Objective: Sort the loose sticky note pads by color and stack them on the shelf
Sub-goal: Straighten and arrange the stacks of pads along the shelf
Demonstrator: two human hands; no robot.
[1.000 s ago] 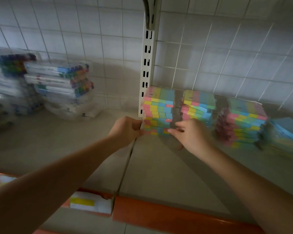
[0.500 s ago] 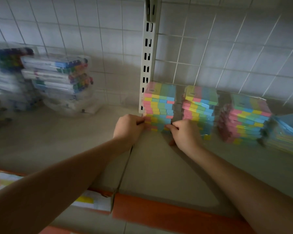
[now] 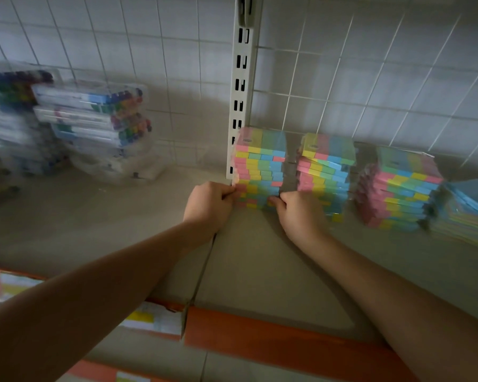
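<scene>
Both hands at the foot of the leftmost stack of sticky note pads [image 3: 260,169], far back on the shelf [image 3: 260,271] against the slotted upright [image 3: 239,106]. Left hand [image 3: 209,206] curled, fingertips pinching the stack's lower left edge; right hand [image 3: 298,213] curled too, thumb and fingers pinching the lower right edge. Risk, by judgement: a tall, narrow column squeezed only at its base, so likely to lean or spill forward if lifted or slid from there; pads in slippery clear wrap, apt to shear past one another and fan out. Little room on the right as well, with the second stack [image 3: 326,172] just beside, so a sideways nudge could knock that one over. Pads banded in pink, yellow, green and blue strips, the order of colours differing from layer to layer, front edges a little uneven, top pad carrying a small label. Third stack [image 3: 398,188] further right, ragged and tilted, then a low pile of pale blue packs [image 3: 469,210] at the right edge of the shelf. Clear cases of coloured pens [image 3: 94,125] piled at the back left. Orange front rail [image 3: 287,340] along the near edge, with a paper price tag [image 3: 152,319] on it.
</scene>
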